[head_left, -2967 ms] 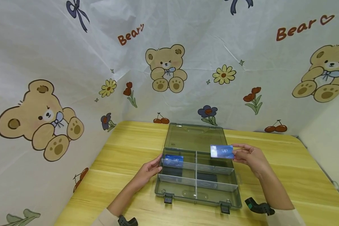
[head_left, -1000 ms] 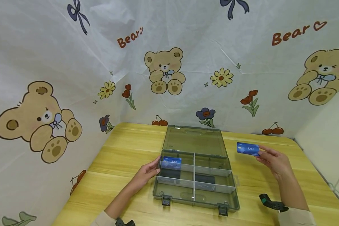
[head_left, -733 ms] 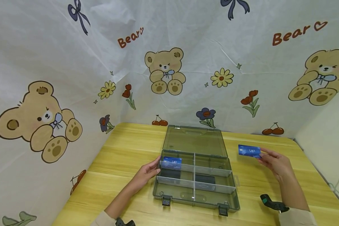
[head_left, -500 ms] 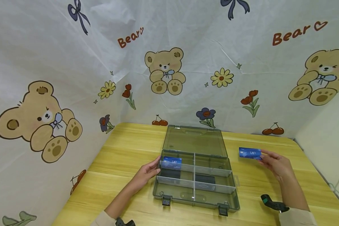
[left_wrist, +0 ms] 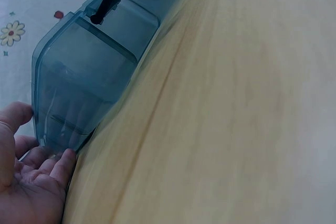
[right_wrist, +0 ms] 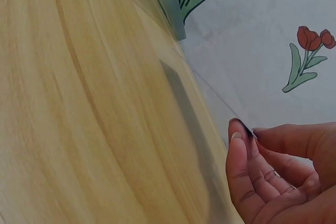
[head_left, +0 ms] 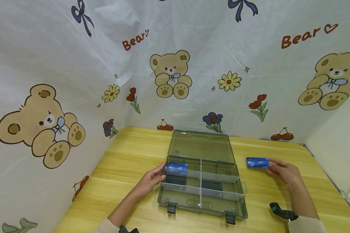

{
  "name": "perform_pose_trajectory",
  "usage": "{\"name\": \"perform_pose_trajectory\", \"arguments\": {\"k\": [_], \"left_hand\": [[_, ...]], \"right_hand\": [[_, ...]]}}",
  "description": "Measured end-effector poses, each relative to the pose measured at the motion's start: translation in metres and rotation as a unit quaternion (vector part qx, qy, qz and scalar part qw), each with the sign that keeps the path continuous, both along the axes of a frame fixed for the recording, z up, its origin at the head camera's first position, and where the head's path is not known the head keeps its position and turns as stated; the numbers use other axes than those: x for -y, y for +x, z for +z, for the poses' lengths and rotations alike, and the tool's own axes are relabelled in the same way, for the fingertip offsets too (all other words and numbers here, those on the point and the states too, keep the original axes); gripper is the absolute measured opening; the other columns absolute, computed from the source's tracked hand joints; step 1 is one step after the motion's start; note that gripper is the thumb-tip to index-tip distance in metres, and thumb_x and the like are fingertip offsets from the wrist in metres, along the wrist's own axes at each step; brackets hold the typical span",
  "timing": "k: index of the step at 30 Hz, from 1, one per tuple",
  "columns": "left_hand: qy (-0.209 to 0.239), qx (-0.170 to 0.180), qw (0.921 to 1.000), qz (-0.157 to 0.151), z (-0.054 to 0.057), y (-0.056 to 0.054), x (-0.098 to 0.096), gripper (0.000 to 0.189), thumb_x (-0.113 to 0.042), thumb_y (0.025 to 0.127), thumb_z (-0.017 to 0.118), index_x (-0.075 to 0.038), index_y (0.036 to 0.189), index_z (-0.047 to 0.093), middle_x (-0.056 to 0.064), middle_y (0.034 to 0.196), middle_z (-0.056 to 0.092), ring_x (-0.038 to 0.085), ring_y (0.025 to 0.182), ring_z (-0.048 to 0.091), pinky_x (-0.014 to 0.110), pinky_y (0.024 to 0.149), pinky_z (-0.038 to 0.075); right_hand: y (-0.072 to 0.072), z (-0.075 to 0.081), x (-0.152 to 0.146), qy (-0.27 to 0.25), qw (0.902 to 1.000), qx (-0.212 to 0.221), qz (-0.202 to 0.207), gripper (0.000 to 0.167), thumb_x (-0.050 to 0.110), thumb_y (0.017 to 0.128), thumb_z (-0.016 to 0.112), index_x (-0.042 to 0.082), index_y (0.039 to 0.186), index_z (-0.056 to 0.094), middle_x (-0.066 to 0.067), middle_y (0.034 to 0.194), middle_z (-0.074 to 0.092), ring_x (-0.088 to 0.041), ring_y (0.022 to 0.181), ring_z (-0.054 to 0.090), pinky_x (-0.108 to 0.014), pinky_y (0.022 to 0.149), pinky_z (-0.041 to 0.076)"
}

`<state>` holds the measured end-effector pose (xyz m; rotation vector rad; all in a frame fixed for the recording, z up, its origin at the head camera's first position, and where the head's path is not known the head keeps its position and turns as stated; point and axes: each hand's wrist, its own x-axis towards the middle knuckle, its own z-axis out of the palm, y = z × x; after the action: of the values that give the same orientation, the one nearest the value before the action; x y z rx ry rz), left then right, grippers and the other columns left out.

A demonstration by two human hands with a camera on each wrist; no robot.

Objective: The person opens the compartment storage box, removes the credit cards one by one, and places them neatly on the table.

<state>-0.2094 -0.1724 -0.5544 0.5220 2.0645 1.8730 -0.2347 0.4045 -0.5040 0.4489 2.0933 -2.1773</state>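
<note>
My right hand [head_left: 284,173] pinches a blue VIP card [head_left: 257,162] by its right end, right of the box. In the right wrist view the card [right_wrist: 242,127] shows edge-on as a thin line between thumb and fingertips, above its shadow on the table. My left hand [head_left: 151,179] rests at the left wall of a smoky see-through divided box [head_left: 202,210], its fingers extended along the side and the thumb at the rim. Another blue VIP card [head_left: 177,168] lies in the back left compartment. Dark flat pieces [head_left: 211,186] lie in both middle compartments.
The box's lid [head_left: 201,147] is folded back on the wooden table [head_left: 134,145]. Two dark latches [head_left: 171,208] hang at the front edge. Behind stands a white sheet [head_left: 204,42] printed with bears and flowers. A pale cord [head_left: 348,195] hangs at the far right.
My right hand has carried the card rightward from over the box to over the table, then lowered it slightly. The left hand has stayed at the box's side.
</note>
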Motion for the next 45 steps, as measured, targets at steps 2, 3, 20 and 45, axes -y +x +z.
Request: {"name": "perform_pose_trajectory", "arguments": {"k": [2,3,20,45], "left_hand": [[-0.004,0.002,1.0,-0.001,-0.0008,0.0014,0.0004,0.064,-0.026,0.106,0.057,-0.019,0.162,0.026,0.001,0.167,0.017,0.025,0.152,0.021,0.03,0.117,0.032],[-0.007,0.003,1.0,-0.001,-0.0012,0.0019,0.0006,0.065,-0.027,0.106,0.057,-0.019,0.162,0.026,0.0,0.167,0.017,0.024,0.152,0.021,0.029,0.117,0.032],[-0.003,-0.005,1.0,0.003,0.002,0.0013,-0.0003,0.065,-0.029,0.105,0.058,-0.017,0.162,0.027,0.001,0.167,0.019,0.024,0.152,0.022,0.028,0.116,0.032],[0.002,0.004,1.0,0.001,0.0018,0.0,-0.0005,0.064,-0.025,0.106,0.056,-0.018,0.162,0.026,0.002,0.168,0.017,0.026,0.152,0.02,0.036,0.118,0.031]], "right_hand": [[0.001,-0.0017,0.0,0.009,0.9999,0.009,-0.002,0.029,-0.002,0.098,0.062,0.02,0.097,0.082,0.011,0.089,0.072,-0.013,0.078,0.072,-0.03,0.074,0.063],[0.0014,-0.0024,0.0,0.012,0.9998,0.012,-0.003,0.028,-0.002,0.098,0.062,0.019,0.098,0.082,0.011,0.089,0.071,-0.013,0.078,0.072,-0.03,0.075,0.063],[-0.0003,-0.0022,0.0019,0.102,0.9946,0.009,-0.015,0.038,0.01,0.102,0.059,-0.018,0.128,0.06,0.011,0.09,0.069,-0.009,0.077,0.073,-0.03,0.074,0.062],[0.0011,-0.0007,0.0021,0.135,0.9903,0.013,-0.03,0.053,0.016,0.107,0.049,-0.023,0.141,0.041,0.009,0.083,0.072,-0.008,0.074,0.071,-0.028,0.07,0.063]]}}
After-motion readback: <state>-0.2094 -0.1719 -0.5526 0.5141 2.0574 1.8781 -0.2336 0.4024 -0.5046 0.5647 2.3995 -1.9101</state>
